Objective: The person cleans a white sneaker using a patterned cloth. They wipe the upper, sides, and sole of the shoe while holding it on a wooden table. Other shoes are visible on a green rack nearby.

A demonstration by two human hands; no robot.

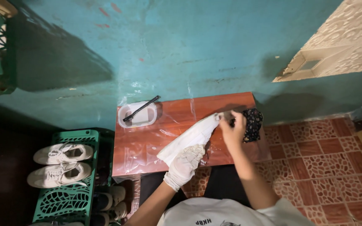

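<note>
On the low wooden table, a white shoe lies tilted. The gloved left hand is pushed inside its opening (fingers hidden, so its grip cannot be told). The bare right hand closes around the toe end, a dark patterned cloth just beside it. A brush rests untouched across a white tub at the table's far left, so the cleaning seems midway at most.

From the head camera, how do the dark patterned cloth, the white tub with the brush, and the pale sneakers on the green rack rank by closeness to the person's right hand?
1. Dark patterned cloth: right beside the right hand, at the table's right end.
2. White tub with the black brush across it: at the table's far left corner.
3. Pale sneakers: on the green rack, left of the table.
</note>
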